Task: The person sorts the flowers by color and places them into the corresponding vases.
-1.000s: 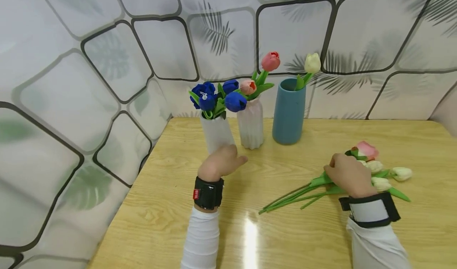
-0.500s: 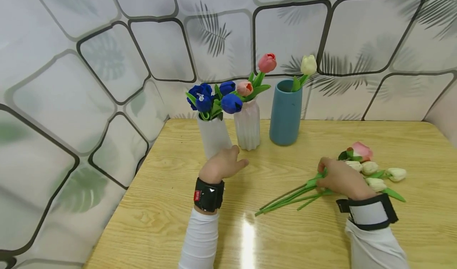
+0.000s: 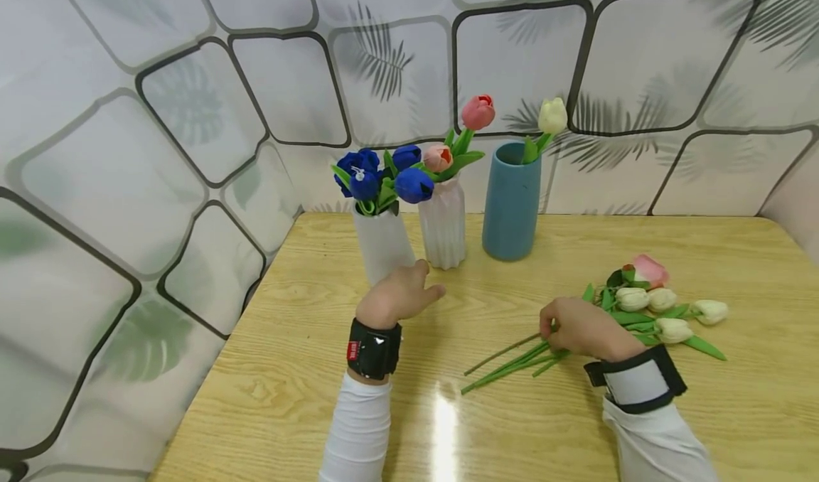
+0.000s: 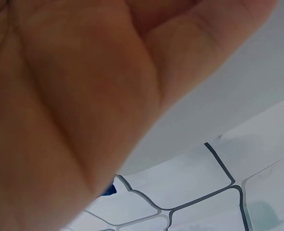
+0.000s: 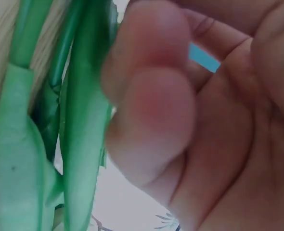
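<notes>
A bunch of artificial tulips (image 3: 659,301) with white and pink heads lies on the wooden table (image 3: 499,432) at the right. My right hand (image 3: 576,325) grips its green stems (image 3: 505,365) near the middle. In the right wrist view the stems (image 5: 79,144) run beside my curled fingers (image 5: 151,96). My left hand (image 3: 399,293) holds the foot of a white vase (image 3: 382,244) of blue flowers, with the thumb pointing right. Its fingers are hidden. The left wrist view shows my palm (image 4: 74,96) against the white vase (image 4: 228,96).
A ribbed pale pink vase (image 3: 443,229) with pink tulips and a blue vase (image 3: 510,205) with one white tulip stand in a row behind the white vase. A patterned wall closes the back and left side. Bare tabletop lies between my hands.
My right hand has slid left along the stems, away from the flower heads, which now show fully. The left hand has stayed at the white vase.
</notes>
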Motion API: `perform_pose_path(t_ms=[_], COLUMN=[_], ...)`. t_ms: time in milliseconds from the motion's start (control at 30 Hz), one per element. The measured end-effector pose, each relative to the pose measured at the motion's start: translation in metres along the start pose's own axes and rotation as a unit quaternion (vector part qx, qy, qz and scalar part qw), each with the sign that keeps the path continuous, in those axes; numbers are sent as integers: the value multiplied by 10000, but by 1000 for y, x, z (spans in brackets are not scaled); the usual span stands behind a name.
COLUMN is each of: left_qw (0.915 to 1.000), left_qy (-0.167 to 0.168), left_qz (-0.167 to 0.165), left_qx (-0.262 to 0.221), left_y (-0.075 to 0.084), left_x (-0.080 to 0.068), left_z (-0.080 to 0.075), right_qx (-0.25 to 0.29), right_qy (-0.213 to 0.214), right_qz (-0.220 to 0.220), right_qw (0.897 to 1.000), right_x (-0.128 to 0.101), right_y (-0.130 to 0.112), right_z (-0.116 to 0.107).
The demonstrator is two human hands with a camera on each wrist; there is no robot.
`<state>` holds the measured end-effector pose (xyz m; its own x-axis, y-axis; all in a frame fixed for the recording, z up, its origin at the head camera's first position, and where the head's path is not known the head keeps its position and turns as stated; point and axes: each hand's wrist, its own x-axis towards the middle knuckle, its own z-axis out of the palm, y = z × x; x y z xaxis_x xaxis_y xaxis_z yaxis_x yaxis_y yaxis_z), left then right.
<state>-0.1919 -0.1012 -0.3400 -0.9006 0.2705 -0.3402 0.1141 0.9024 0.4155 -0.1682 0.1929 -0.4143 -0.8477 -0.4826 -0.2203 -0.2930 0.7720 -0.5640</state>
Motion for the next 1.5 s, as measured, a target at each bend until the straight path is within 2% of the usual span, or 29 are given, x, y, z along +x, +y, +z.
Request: perform_pose_path(t_ms=[233,433,700,967,1200,1300,1400,1500], left_qw=[10000,10000,9999,10000,10000,10000,9999,9999], left_qy=[5,-26,-10,-23,-5,4,19,11], left_qz=[35,6,-7,-26,45,78,99,102], left_qx=[-9,-63,-112,-89,-81,-53,-9,-11], left_y=[0,0,-1,0,0,0,0,-1], left_x=[0,0,-1,0,0,1,1,2], left_z=[0,1,1,1,1,1,2,2], right_qx=[-25,-78,-111,-589,-1032,-528,589,1695], right_qy=[-292,-221,-66,571,1511,1572,1427,1472], right_qz=[-221,-417,-451,-475,-507,-359,-47,332], right_qw=[9993,9989,9989,9955,9818,9855,9880,9739], right_x=[3,4,2,0,-4,-3,0,3], right_y=[-6,-8,-15,-23,-28,-29,-28,-28], right_z=[3,8,8,2,2,1,2,5])
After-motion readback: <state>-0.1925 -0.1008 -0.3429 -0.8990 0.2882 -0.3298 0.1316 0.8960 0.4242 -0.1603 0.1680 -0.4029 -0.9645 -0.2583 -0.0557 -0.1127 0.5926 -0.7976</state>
